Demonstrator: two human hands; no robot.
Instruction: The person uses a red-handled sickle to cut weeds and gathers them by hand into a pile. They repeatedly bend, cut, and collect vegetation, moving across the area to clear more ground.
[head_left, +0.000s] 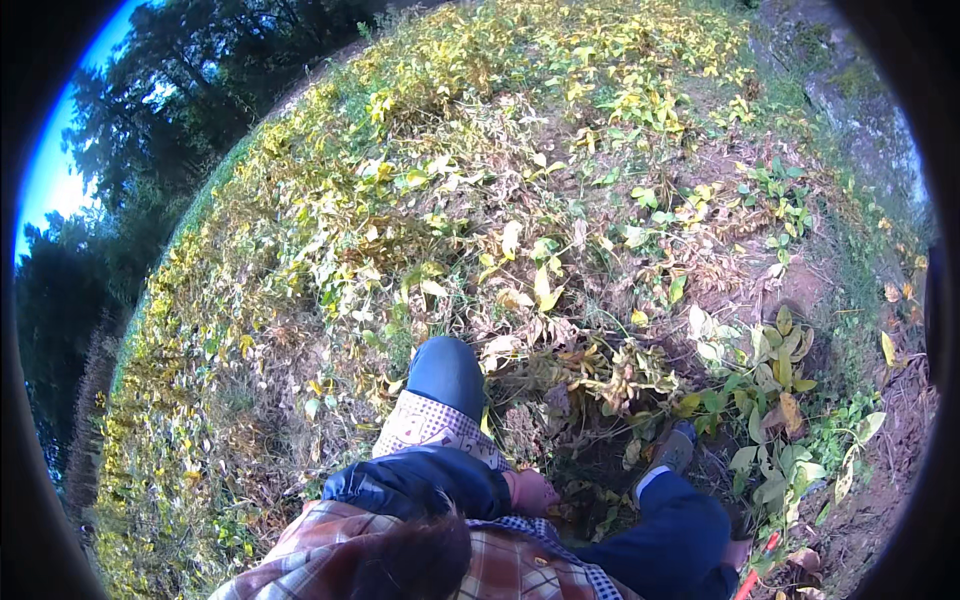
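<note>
My left hand (532, 492) is low between my legs, beside dry plant stems and shaded soil; its fingers are partly hidden, and whether it grips anything is not clear. At the lower right my right hand (737, 553) is closed at a thin red handle (750, 581), seen partly; the rest of that tool is out of sight. Ahead of my left hand lies a heap of cut or fallen bean-like plants (622, 375) with dried leaves. Standing leafy plants (780, 420) with green and yellow leaves rise beyond my right hand.
My bent knee (448, 375) and my shoe (673, 448) flank the shaded soil. Yellowing crop plants (300, 240) cover the slope ahead and to the left. Dark trees (172, 112) border the field at left. A grey stony-looking surface (855, 97) runs along the upper right.
</note>
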